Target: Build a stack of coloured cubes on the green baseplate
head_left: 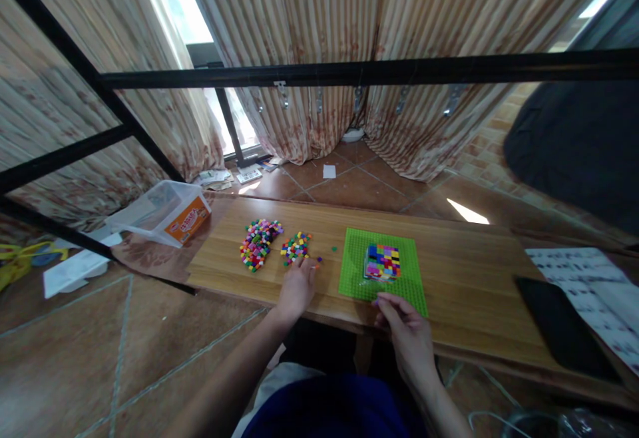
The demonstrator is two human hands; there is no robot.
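On the wooden table, a green studded baseplate (354, 261) carries a block (383, 263) built of many coloured bricks. A small pile of loose bricks (295, 247) lies left of the plate, and a larger pile (257, 246) is farther left. My left hand (298, 285) reaches to the near edge of the small pile, its fingertips among the bricks; whether it grips one is hidden. Thumb and fingers of my right hand (402, 325) are pinched together at the plate's near edge, around something small and purplish that is too small to make out.
A clear plastic box (172, 215) with an orange label stands beyond the table's left end. One green brick (334, 249) lies between small pile and plate. A black flat object (564, 325) and printed sheets (589, 291) lie at the right. A black metal bar (319, 75) crosses ahead.
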